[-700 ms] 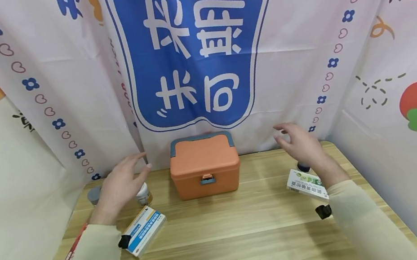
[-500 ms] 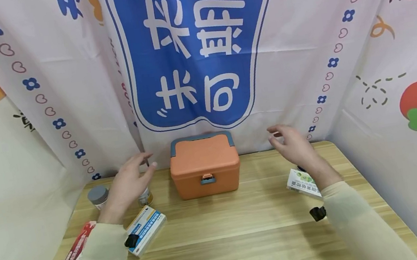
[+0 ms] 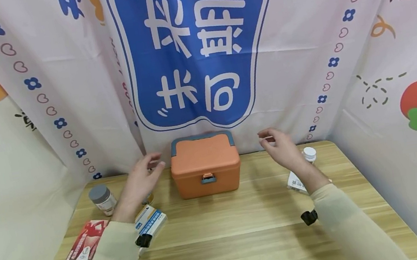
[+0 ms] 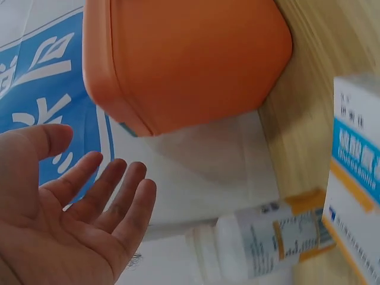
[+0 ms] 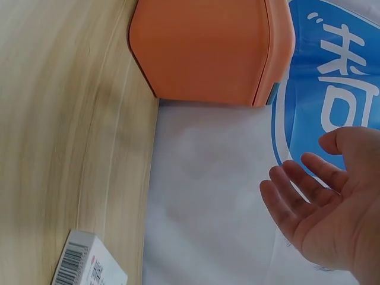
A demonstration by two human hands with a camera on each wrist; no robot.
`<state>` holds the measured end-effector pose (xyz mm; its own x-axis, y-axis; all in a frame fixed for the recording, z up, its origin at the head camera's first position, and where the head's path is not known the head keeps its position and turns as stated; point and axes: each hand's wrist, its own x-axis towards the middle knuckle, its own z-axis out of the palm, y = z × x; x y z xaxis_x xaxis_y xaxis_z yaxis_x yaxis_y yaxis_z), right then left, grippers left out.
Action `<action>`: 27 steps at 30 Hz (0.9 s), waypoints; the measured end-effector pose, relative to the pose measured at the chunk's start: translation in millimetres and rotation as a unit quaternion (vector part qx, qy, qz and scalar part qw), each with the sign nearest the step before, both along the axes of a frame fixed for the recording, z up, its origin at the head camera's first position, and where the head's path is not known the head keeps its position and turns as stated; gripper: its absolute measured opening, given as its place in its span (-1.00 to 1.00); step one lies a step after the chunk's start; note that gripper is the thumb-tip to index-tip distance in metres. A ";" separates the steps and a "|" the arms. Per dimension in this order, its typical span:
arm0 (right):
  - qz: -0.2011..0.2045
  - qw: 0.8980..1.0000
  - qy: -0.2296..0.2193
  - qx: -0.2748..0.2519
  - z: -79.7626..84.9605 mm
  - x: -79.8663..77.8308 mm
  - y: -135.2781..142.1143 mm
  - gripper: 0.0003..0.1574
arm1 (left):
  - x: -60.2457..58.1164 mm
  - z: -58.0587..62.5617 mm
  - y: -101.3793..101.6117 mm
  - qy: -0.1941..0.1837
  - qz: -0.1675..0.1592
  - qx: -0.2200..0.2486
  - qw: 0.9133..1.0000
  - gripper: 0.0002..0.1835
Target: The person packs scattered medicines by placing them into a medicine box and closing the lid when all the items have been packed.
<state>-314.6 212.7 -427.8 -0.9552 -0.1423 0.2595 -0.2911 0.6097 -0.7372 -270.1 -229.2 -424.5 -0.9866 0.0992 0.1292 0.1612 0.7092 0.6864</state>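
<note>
An orange storage box [image 3: 205, 162] with a blue-grey handle and front latch stands closed at the table's back middle. To its left my left hand [image 3: 143, 179] hovers in the air, fingers loosely bent, holding nothing. The left wrist view has that hand [image 4: 89, 208] palm up to the camera, apart from the box's side [image 4: 190, 65]. On the other side my right hand [image 3: 282, 150] is also raised and holds nothing. In the right wrist view its relaxed fingers [image 5: 291, 202] point toward the box [image 5: 208, 53] with a gap between.
At left are a grey-capped bottle [image 3: 102, 199], a red-and-white carton [image 3: 87, 242], a blue-and-white carton [image 3: 151, 221] and a white bottle [image 4: 267, 240] partly behind my left hand. At right, a white-capped bottle [image 3: 309, 154] and a white carton [image 3: 295, 182] are partly covered by my right arm.
Both hands have moved inward toward the orange box, left hand rightward and right hand leftward. The grey-capped bottle, red carton and white-capped bottle have come into fuller view.
</note>
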 end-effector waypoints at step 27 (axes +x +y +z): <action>0.009 0.999 -0.045 -0.002 -13.5 3.9 -21.1 -0.58 | -18.3 -22.5 28.7 -0.044 -0.003 0.064 0.997 -0.32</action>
<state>-310.7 191.6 -441.2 -0.9722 -0.1579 0.1729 -0.2336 0.6017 -0.7638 -288.5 -200.5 -447.0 -0.9941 0.0941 0.0536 0.1003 0.6132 0.7835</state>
